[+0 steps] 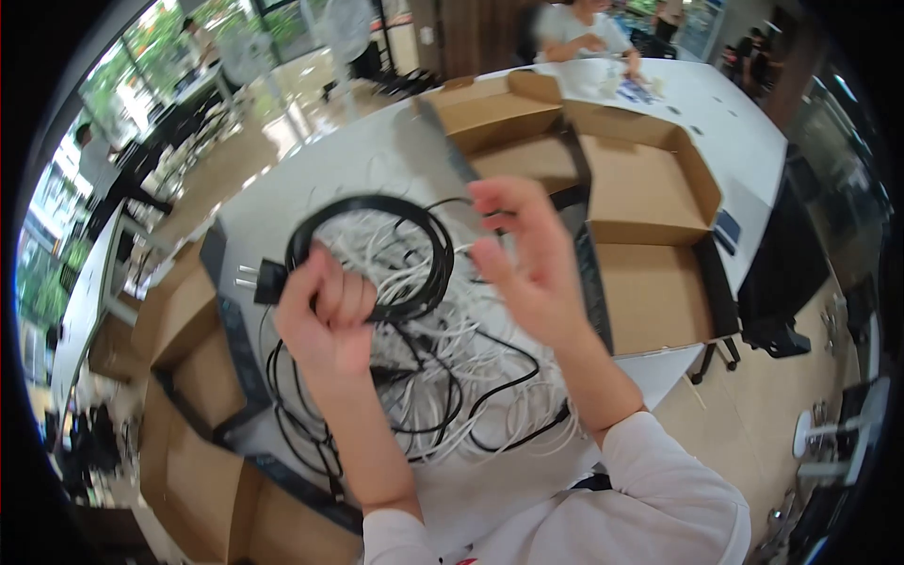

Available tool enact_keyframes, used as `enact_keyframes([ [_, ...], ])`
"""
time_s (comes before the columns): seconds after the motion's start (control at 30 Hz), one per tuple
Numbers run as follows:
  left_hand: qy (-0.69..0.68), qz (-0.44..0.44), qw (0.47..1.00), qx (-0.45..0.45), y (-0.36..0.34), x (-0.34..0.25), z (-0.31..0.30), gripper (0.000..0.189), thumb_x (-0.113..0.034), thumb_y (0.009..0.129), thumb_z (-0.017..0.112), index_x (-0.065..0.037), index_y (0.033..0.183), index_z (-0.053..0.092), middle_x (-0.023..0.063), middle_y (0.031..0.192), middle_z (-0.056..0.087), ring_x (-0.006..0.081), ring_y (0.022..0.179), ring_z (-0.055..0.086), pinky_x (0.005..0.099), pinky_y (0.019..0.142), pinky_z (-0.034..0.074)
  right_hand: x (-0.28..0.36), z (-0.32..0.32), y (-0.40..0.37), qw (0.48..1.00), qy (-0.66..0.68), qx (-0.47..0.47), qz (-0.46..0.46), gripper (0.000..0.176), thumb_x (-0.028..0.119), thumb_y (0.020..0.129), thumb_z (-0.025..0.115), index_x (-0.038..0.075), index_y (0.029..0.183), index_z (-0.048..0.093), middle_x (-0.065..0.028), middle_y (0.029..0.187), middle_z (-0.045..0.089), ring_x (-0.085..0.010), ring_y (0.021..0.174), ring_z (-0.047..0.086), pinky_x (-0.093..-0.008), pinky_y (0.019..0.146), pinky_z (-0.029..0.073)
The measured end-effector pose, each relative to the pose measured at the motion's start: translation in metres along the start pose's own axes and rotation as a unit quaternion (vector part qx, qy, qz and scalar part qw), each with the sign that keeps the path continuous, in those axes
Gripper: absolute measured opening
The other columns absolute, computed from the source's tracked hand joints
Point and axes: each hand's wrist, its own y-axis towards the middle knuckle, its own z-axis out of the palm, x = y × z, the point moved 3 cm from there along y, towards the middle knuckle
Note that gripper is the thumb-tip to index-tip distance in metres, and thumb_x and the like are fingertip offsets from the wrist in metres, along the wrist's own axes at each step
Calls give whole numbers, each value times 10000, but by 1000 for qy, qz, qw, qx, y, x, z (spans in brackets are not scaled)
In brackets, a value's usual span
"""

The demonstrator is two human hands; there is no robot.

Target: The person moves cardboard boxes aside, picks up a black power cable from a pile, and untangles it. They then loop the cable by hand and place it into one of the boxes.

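A white worktop (311, 179) carries open cardboard boxes (650, 198) set around a tangled pile of white and black cables (471, 377). Above the pile is a coiled black cable (372, 202) — the left hand (325, 320) is clenched round its lower rim. The right hand (527, 268), over the pile's right part, is open, fingers spread beside the coil. The plug (268, 281) juts out past the pile's upper left.

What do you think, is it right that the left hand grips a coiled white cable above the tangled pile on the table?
No: the head view shows the coiled cable is black, not white. The left hand grips it above the tangled pile on the table.
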Motion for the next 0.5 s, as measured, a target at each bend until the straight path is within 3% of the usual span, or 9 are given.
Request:
enact_keyframes([
  [0.1,-110,66,991,36,2,-21,-15,172,-153,896,491,-91,737,467,-54,454,234,72,376,182,253,417,198,-1,8,-4,977,162,52,128,383,119,862,642,15,1203,502,-75,1151,514,-162,1068,502,-314,916,418],
  [0.2,-171,135,976,17,-1,-35,-25,178,-159,900,485,-91,737,466,-55,451,227,72,375,183,251,416,196,-8,23,-14,952,143,180,201,435,99,883,591,24,1284,439,-75,1198,506,-162,1114,493,-310,950,393],
  [0.27,-190,169,967,18,-4,-41,-27,202,-157,907,481,-93,718,443,-54,453,215,68,379,179,242,422,198,-11,32,-22,935,84,285,195,585,158,844,689,35,1337,397,-99,1195,527,-194,1098,529,-352,963,419],
  [0.37,-205,203,957,15,-7,-50,-36,223,-143,915,474,-96,704,421,-55,455,215,66,381,179,233,428,201,-1,43,-29,919,31,361,155,700,248,770,762,15,1324,404,-145,1001,637,-258,946,620,-356,870,475],
  [0.5,-209,218,951,60,-13,-54,-32,207,-105,923,483,-89,731,407,-54,464,222,62,383,177,219,429,216,-4,47,-31,924,3,362,121,444,231,771,740,-12,1099,566,-167,911,628,-311,843,614,-382,749,482],
])
